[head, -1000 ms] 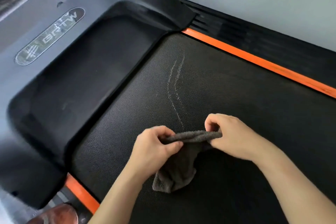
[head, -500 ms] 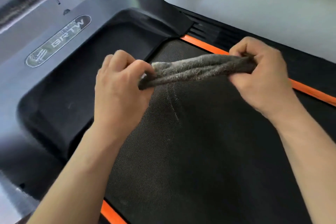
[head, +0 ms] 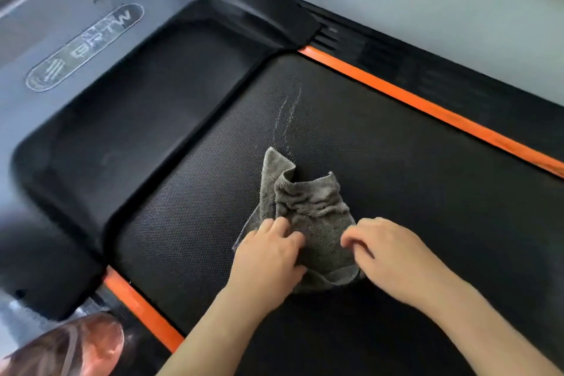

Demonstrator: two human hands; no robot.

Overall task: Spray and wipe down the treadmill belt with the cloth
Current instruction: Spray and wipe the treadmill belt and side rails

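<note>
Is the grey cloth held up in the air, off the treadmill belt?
No, the cloth lies crumpled on the belt, with the left hand and right hand touching it.

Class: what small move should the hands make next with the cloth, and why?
Probably push the cloth forward over the white streaks: it lies rumpled on the belt just short of them, left hand and right hand touching its near edge.
</note>
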